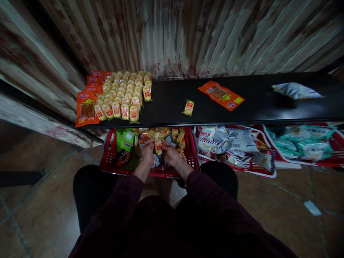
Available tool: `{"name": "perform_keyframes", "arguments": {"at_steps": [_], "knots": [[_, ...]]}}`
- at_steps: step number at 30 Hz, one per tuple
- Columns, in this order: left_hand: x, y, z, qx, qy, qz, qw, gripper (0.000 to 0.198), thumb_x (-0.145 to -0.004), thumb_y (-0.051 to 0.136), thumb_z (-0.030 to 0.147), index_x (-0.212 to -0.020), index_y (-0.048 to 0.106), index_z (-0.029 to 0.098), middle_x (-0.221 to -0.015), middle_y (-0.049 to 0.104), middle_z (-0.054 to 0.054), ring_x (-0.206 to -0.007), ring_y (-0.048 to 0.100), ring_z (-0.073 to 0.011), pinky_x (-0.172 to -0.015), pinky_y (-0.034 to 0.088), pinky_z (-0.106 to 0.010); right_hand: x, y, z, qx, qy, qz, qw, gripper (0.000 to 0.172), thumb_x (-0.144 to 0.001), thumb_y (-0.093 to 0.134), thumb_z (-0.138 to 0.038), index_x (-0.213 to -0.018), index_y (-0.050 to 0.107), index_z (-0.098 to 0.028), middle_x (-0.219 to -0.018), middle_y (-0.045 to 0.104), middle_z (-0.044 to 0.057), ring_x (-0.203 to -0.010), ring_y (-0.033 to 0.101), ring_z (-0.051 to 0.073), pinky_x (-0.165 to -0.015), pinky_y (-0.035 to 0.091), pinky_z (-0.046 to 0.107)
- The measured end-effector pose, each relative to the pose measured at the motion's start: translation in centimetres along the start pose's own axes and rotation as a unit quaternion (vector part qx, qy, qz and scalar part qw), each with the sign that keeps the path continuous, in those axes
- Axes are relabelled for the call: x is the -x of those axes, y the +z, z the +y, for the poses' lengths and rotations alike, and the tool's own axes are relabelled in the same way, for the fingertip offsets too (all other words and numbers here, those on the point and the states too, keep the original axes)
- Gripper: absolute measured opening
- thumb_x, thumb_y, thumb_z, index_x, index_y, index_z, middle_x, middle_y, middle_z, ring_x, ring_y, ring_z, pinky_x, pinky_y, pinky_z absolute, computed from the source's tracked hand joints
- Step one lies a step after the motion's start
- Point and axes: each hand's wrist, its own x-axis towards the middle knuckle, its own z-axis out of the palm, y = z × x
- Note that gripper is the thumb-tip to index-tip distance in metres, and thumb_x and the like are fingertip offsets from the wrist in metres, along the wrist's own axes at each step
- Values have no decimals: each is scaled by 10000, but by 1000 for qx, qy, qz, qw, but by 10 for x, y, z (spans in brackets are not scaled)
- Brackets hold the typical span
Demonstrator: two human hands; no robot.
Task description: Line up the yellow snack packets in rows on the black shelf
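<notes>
Over the red basket (193,157), my left hand (147,153) and my right hand (172,154) meet around a small yellow snack packet (158,147) with a red and white label. Fingers of both hands are closed at its two sides. Below and around them, the basket holds mixed packaged snacks, among them a green bag (125,140) at the left. On the black shelf (166,96) just beyond, similar yellow packets (118,95) stand in rows at the left. One lone yellow packet (188,108) lies near the middle.
Orange snack bags (85,107) line the shelf's left end; another orange bag (221,95) lies right of centre. A silvery bag (295,90) rests at the far right. More baskets hold white snack bags (236,141) and teal bags (306,145). A curtain (174,36) hangs behind.
</notes>
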Motion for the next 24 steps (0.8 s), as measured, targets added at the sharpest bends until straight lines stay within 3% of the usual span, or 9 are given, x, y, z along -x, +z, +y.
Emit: {"name": "perform_keyframes", "arguments": {"at_steps": [5, 9, 14, 24], "knots": [[-2, -7, -18, -79, 35, -16, 996, 175, -580, 566, 93, -701, 678, 152, -723, 671, -19, -757, 613, -137, -830, 464, -302, -2, -1, -3, -98, 2, 7, 995, 368, -667, 613, -95, -1011, 632, -224, -703, 690, -13, -700, 646, 161, -678, 524, 290], [-2, -11, -27, -149, 66, -28, 986, 209, -584, 584, 121, -754, 695, 168, -823, 687, -32, -856, 611, -163, -849, 451, -307, -1, -3, -4, -123, 9, 14, 992, 419, -640, 574, -23, -999, 638, -229, -690, 684, -19, -701, 652, 160, -668, 527, 284], [1, -9, -26, -205, 102, -13, 973, 232, -614, 590, 96, -797, 699, 186, -916, 682, -35, -956, 597, -170, -901, 433, -306, 0, -3, -5, -134, 4, 12, 991, 402, -648, 552, -29, -982, 646, -231, -737, 701, -8, -735, 656, 163, -693, 525, 284], [2, -8, -22, -252, 113, -1, 961, 187, -665, 626, 108, -816, 694, 195, -933, 681, -46, -958, 598, -182, -942, 416, -329, -7, -8, 3, -102, -5, 9, 995, 277, -632, 574, -82, -842, 685, -225, -874, 725, 13, -880, 646, 187, -819, 501, 326]]}}
